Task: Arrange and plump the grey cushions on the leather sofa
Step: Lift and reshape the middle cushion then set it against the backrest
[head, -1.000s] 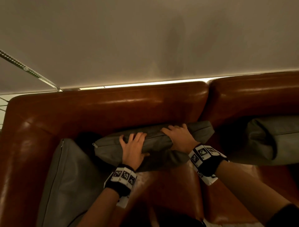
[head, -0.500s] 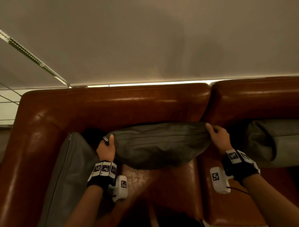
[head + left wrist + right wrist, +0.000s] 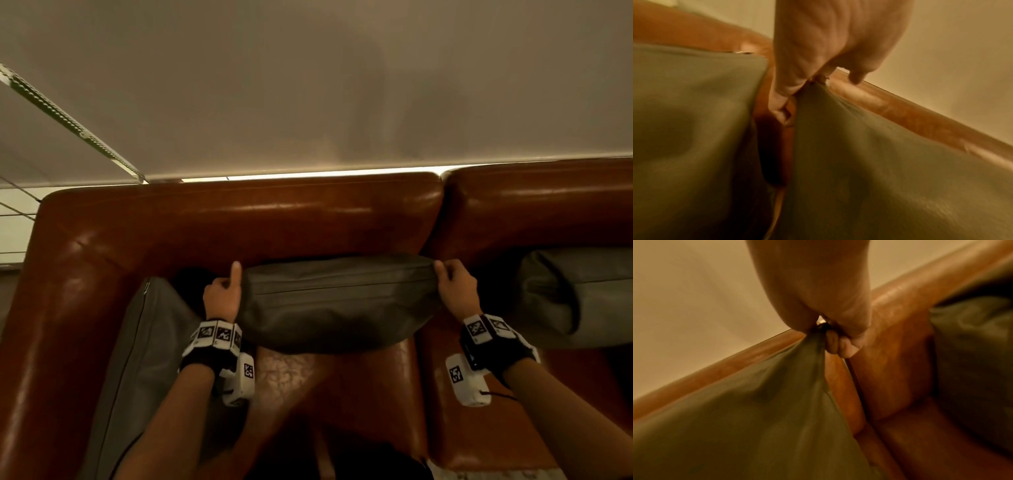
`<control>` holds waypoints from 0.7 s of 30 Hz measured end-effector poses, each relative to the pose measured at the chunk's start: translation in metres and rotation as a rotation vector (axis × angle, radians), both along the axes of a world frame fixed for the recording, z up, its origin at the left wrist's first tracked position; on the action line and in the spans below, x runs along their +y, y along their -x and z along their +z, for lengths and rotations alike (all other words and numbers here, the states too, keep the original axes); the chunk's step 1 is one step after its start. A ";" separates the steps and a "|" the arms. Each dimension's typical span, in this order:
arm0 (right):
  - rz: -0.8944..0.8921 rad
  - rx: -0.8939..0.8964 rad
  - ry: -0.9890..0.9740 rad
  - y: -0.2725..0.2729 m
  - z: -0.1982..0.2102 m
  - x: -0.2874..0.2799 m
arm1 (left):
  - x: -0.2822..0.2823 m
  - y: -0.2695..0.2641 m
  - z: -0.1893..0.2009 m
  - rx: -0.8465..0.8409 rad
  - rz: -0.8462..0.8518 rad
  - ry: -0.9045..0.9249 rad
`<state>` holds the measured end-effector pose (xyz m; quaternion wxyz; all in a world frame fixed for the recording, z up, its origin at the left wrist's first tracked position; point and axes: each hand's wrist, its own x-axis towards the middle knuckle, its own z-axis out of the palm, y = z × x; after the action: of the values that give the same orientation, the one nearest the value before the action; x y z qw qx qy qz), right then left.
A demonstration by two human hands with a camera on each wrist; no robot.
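Where the brown leather sofa [image 3: 325, 394] seat shows nearest, it is worn and cracked. Left hand [image 3: 222, 297] and right hand [image 3: 455, 287] each pinch a top corner of the middle grey cushion [image 3: 337, 303], stretched against the backrest. Left cushion [image 3: 137, 370] and right cushion [image 3: 579, 294] flank it. Beige wall [image 3: 308, 85] beyond.

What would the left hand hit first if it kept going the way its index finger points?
Probably the sofa backrest: the left hand pinches the middle cushion at its corner, finger aimed at the leather just behind. Depth is unclear.
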<state>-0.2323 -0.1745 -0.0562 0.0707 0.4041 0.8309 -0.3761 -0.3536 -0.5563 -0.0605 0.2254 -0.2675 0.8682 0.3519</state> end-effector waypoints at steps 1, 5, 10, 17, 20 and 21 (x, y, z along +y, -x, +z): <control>0.015 -0.003 -0.011 0.001 -0.001 0.002 | 0.004 0.002 -0.001 0.017 -0.027 0.032; 0.000 -0.006 -0.008 0.007 -0.003 0.005 | 0.008 0.011 -0.005 0.118 0.049 0.016; 0.002 -0.112 -0.203 0.017 0.003 -0.005 | 0.006 0.014 -0.018 0.158 0.038 -0.023; 0.610 0.262 -0.295 0.073 0.005 -0.168 | 0.012 0.008 -0.022 0.189 -0.112 0.099; 0.915 0.149 -0.070 0.083 -0.007 -0.234 | 0.009 0.005 -0.025 0.234 -0.165 0.160; 0.998 0.120 -0.120 0.079 -0.016 -0.241 | 0.008 0.004 -0.025 0.230 -0.173 0.169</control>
<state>-0.3117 -0.4156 -0.0726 0.1706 -0.0613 0.9455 -0.2705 -0.3580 -0.5483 -0.0856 0.1306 -0.1676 0.9346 0.2852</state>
